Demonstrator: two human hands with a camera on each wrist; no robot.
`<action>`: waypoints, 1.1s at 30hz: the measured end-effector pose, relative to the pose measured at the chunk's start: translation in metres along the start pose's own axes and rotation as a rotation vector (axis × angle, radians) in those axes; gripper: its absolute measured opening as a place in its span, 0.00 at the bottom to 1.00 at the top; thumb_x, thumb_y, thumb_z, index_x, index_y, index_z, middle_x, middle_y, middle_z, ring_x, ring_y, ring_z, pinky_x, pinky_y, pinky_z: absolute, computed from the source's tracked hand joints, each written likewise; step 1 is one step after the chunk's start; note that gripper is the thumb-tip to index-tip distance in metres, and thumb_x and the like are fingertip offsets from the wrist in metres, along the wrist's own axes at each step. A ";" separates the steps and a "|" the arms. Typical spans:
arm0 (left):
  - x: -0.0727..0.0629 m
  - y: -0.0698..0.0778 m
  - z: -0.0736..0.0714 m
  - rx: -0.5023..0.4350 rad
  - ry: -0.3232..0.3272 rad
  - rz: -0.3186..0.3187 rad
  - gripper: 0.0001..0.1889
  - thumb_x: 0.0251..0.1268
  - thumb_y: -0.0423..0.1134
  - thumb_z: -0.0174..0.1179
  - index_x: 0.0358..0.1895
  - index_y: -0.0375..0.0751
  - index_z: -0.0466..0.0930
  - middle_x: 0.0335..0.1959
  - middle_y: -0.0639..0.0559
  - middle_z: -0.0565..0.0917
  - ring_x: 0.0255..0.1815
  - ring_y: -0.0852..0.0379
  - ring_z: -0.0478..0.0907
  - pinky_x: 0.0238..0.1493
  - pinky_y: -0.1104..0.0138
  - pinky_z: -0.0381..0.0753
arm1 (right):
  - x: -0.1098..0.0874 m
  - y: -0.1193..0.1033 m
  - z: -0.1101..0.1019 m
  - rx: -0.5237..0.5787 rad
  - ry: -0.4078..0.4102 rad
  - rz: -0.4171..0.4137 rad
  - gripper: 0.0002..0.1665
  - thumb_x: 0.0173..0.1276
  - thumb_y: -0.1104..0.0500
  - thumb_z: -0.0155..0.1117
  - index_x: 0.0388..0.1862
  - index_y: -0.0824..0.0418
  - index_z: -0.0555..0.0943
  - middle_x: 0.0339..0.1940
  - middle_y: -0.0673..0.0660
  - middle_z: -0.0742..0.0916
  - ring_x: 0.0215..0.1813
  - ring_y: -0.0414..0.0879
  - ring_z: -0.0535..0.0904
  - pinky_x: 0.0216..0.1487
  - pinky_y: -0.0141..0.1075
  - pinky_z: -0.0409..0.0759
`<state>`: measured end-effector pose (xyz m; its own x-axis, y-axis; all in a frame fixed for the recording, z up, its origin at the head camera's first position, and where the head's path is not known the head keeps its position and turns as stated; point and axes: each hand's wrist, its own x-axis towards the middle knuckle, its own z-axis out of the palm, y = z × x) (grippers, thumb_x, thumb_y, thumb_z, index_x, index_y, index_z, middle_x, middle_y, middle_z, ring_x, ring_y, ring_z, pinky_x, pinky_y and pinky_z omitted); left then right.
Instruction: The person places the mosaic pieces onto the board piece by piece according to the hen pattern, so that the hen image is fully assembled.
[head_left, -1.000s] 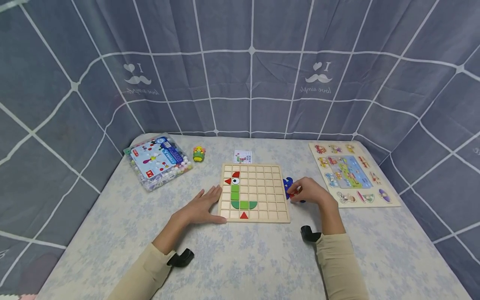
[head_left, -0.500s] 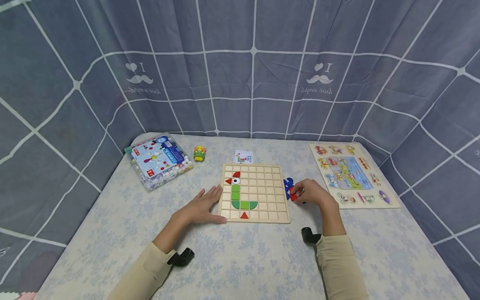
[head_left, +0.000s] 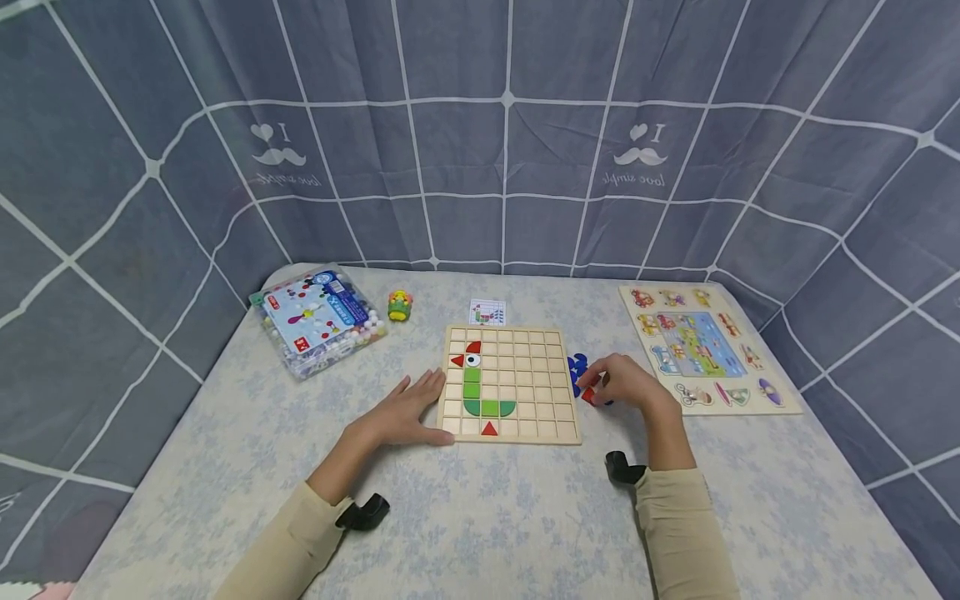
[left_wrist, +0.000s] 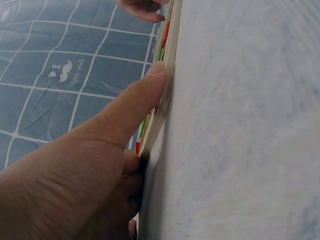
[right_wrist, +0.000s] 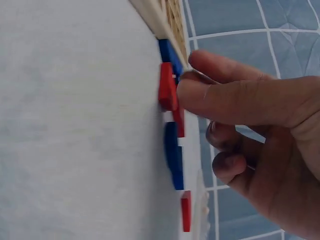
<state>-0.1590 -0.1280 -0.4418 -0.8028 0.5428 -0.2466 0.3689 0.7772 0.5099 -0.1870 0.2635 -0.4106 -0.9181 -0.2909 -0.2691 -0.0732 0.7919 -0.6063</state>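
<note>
My left hand (head_left: 401,414) lies with spread fingers along the left side of the wooden grid board (head_left: 540,433), its thumb at the near left corner. In the left wrist view, that thumb (left_wrist: 132,107) reaches along the board's edge. On the board, green, red and white eye pieces form a bird-like figure, with a red triangle (head_left: 489,429) below it. My right hand (head_left: 622,382) hovers at the board's right side, thumb and index finger apart over a red block (right_wrist: 167,87). Blue pieces (head_left: 576,367) lie between that hand and the board, partly hidden by the fingers.
A small picture card (head_left: 487,312) lies behind the board. At back left are a clear box of beads (head_left: 315,321) and a small toy figure (head_left: 400,306). A wooden picture puzzle (head_left: 765,404) lies at the right. Grid-patterned curtains (head_left: 465,150) surround the table.
My right fingers have shifted slightly among the loose pieces, and the red piece under them now shows a little lower and less fully. The left hand stays at the board.
</note>
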 end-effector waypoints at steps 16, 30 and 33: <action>0.002 0.001 0.000 0.003 -0.006 -0.007 0.59 0.55 0.67 0.63 0.79 0.39 0.40 0.81 0.44 0.44 0.82 0.46 0.39 0.80 0.47 0.36 | 0.001 0.014 0.001 -0.028 0.076 -0.011 0.07 0.56 0.64 0.73 0.35 0.62 0.87 0.37 0.60 0.87 0.29 0.44 0.73 0.30 0.34 0.73; 0.001 0.002 -0.001 0.000 -0.012 -0.021 0.59 0.54 0.67 0.63 0.79 0.39 0.41 0.81 0.44 0.44 0.82 0.46 0.39 0.80 0.47 0.36 | 0.003 0.016 0.004 0.005 0.037 -0.026 0.15 0.54 0.65 0.75 0.43 0.62 0.88 0.39 0.59 0.86 0.34 0.45 0.73 0.31 0.35 0.74; 0.001 0.002 -0.001 -0.001 -0.012 -0.019 0.59 0.54 0.67 0.63 0.79 0.38 0.41 0.81 0.44 0.44 0.82 0.46 0.39 0.80 0.47 0.36 | 0.002 0.019 0.005 0.012 0.036 -0.040 0.16 0.53 0.67 0.74 0.43 0.62 0.88 0.40 0.59 0.86 0.34 0.46 0.74 0.32 0.35 0.75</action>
<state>-0.1593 -0.1266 -0.4404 -0.8043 0.5313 -0.2660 0.3527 0.7872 0.5059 -0.1886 0.2754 -0.4260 -0.9281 -0.3021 -0.2174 -0.1054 0.7734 -0.6251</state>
